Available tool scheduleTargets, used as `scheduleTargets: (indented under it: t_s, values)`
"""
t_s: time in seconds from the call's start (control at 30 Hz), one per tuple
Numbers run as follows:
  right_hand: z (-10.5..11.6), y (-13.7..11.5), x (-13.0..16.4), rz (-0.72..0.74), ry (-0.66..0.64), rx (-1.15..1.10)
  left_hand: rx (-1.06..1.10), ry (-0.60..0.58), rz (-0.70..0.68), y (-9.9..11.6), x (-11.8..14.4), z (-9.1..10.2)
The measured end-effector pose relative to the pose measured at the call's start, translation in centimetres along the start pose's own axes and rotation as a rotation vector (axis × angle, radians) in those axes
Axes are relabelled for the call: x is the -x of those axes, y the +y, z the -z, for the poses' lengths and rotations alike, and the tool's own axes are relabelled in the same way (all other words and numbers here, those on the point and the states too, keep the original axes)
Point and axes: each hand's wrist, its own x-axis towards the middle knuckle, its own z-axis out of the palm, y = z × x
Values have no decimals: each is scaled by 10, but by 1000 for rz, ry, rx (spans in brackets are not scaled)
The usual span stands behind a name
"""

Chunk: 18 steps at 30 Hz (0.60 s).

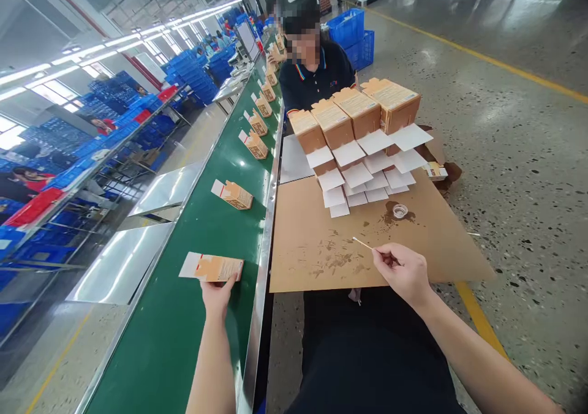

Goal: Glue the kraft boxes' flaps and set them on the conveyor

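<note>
On the green conveyor belt, my left hand (217, 294) grips a small orange-and-white carton (219, 268) by its near side, thumb at the right end. The carton's white flap points left. Over the cardboard sheet, my right hand (404, 270) pinches a thin cotton swab (362, 242), tip pointing up and left. Just beyond that hand sits a small clear round dish (399, 211) on a dark wet patch. Stacked orange cartons (358, 120) with white flaps sticking out toward me stand at the back of the sheet.
More cartons (233, 195) stand in a row along the green belt (151, 340). A metal rail (264, 267) separates it from the stained cardboard sheet (298, 218). A co-worker (316, 65) sits behind the stack. Blue crates (346, 28) stand farther back.
</note>
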Motion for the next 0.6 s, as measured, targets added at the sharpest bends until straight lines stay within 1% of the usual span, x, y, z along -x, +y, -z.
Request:
scheduleTargets:
  t_s: [0.03, 0.07, 0.1, 0.13, 0.2, 0.23, 0.27, 0.3, 0.33, 0.37, 0.43, 0.5, 0.57, 0.6]
  values:
    - [1, 1, -3, 14, 3, 0, -22, -27, 9, -3, 2, 3]
    - [3, 1, -5, 24, 8, 8, -44, -20, -6, -7, 8, 5]
    - [7, 2, -6, 32, 19, 21, -67, 36, -43, -12, 16, 6]
    - [12, 2, -7, 37, 37, 38, -85, 129, -105, -16, 26, 6]
    - [25, 4, -6, 45, 80, 77, -87, 311, -296, -18, 47, 2]
    - [31, 5, -5, 47, 102, 94, -58, 343, -411, -15, 56, -4]
    - [37, 5, -4, 46, 123, 107, -13, 318, -523, -8, 63, -13]
    - [43, 6, -3, 40, 139, 118, 41, 245, -620, 5, 67, -27]
    - [47, 6, -2, 30, 151, 123, 98, 141, -693, 23, 68, -46]
    - [51, 6, -1, 17, 160, 125, 153, 30, -738, 46, 66, -68]
    - [55, 6, 0, -12, 174, 123, 210, -177, -780, 100, 52, -123]
    - [57, 4, 0, -36, 186, 125, 201, -383, -799, 157, 30, -183]
    - [58, 1, 1, -49, 203, 130, 122, -517, -853, 202, 5, -240]
    - [59, 0, 2, -51, 211, 132, 80, -564, -875, 219, -5, -264]
